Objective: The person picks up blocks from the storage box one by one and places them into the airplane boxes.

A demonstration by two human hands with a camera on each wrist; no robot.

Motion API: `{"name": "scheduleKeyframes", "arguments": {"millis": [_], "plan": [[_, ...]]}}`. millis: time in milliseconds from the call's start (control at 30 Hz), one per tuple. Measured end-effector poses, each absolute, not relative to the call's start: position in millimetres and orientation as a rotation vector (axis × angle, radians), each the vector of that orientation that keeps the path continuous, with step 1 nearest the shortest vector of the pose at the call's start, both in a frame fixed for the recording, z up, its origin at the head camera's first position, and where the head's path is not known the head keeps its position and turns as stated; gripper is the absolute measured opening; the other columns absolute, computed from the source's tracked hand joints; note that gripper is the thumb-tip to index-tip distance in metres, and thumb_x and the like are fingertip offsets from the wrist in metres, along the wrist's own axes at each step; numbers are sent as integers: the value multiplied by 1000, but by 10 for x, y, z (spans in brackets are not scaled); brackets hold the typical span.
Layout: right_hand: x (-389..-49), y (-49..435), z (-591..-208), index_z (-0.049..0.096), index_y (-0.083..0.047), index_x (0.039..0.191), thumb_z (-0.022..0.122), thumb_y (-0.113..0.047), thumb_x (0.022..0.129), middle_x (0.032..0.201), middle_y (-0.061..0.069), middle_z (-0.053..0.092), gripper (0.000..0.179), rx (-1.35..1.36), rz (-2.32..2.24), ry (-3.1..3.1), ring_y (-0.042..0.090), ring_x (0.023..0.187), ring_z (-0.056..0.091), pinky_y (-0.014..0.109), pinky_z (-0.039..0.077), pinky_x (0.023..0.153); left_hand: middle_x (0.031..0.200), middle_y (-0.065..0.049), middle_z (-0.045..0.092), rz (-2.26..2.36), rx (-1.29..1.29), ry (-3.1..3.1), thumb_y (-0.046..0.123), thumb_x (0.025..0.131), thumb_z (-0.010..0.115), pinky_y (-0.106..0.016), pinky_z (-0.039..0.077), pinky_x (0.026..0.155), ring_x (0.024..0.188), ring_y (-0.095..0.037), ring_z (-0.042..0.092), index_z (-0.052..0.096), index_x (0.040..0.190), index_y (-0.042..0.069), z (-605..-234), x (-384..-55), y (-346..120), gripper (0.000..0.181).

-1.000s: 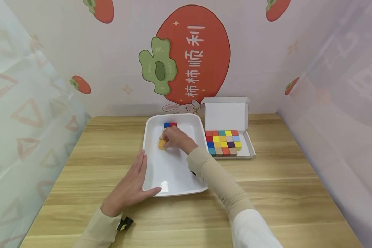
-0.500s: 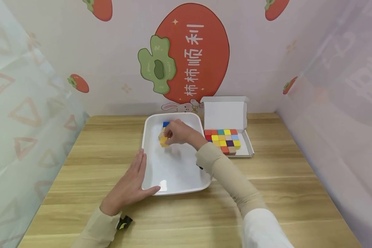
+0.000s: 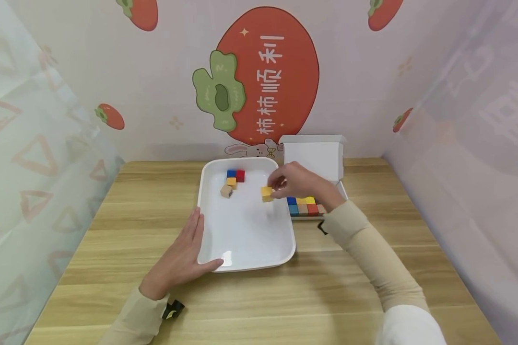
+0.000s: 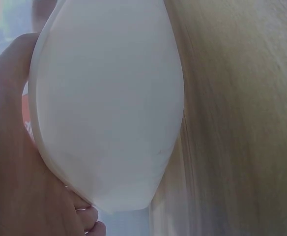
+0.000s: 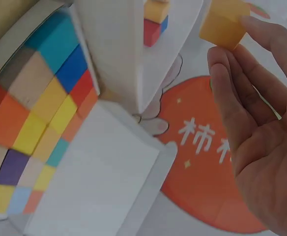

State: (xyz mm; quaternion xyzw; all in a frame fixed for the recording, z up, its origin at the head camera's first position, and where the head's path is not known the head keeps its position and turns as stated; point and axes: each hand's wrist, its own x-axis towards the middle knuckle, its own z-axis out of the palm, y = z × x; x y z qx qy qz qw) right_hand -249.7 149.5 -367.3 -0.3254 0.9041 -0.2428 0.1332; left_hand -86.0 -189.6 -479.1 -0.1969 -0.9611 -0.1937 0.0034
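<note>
My right hand (image 3: 295, 181) pinches a yellow-orange wooden cube (image 3: 266, 194) between thumb and fingertips, over the right side of a white tray (image 3: 241, 235). The same cube (image 5: 225, 22) shows in the right wrist view, held at the fingertips. My left hand (image 3: 179, 256) rests against the tray's near left corner, fingers straight along its side and thumb over the front rim. Inside the tray, toward the back, lie a blue cube (image 3: 231, 175), a red cube (image 3: 240, 176) and a yellow-orange cube (image 3: 231, 182). A plain wood cube (image 3: 226, 191) sits turned at an angle just nearer.
Right of the tray stands a white cardboard box (image 3: 312, 155), lid up, filled with rows of coloured cubes (image 5: 50, 103); my right hand and wrist partly cover it. Both stand on a wooden table (image 3: 155, 206) before a printed backdrop (image 3: 155, 72).
My right hand has lifted the yellow-orange cube from beside the wood cube and carried it right, toward the box. The cubes left in the tray are uncovered. My left hand stays put.
</note>
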Motion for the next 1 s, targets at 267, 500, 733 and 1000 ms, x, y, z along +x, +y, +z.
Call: {"name": "scheduleKeyframes", "arguments": {"millis": [267, 500, 733, 1000], "plan": [[-2386, 2419, -3740, 80, -11, 110, 86, -20, 89, 104, 4, 78, 24, -778, -768, 2768, 19, 92, 69, 39, 66, 88, 178, -20, -7, -607, -603, -3049, 72, 88, 67, -59, 26, 130, 167, -38, 2, 3, 167, -5, -4779, -857, -1897, 128], [-2265, 3042, -3822, 78, -6, 113, 83, -14, 92, 104, 6, 78, 23, -654, -712, 2804, 19, 95, 73, 39, 65, 87, 178, -20, -6, -609, -598, -3051, 72, 89, 68, -59, 26, 130, 166, -39, 4, 5, 167, -6, -4767, -847, -1900, 127], [-2242, 3296, -4042, 79, -7, 112, 83, -16, 92, 102, 4, 78, 22, -602, -695, 2763, 18, 94, 72, 33, 64, 84, 178, -23, -3, -588, -618, -3005, 71, 89, 68, -61, 29, 128, 166, -40, 6, 6, 166, -8, -4772, -842, -1911, 126], [-2267, 3306, -4316, 78, -9, 114, 83, -14, 92, 106, 4, 77, 24, -622, -673, 2722, 18, 97, 71, 39, 64, 89, 177, -24, -1, -590, -629, -2992, 71, 90, 67, -61, 29, 128, 166, -41, 7, 8, 165, -9, -4786, -841, -1909, 126]]}}
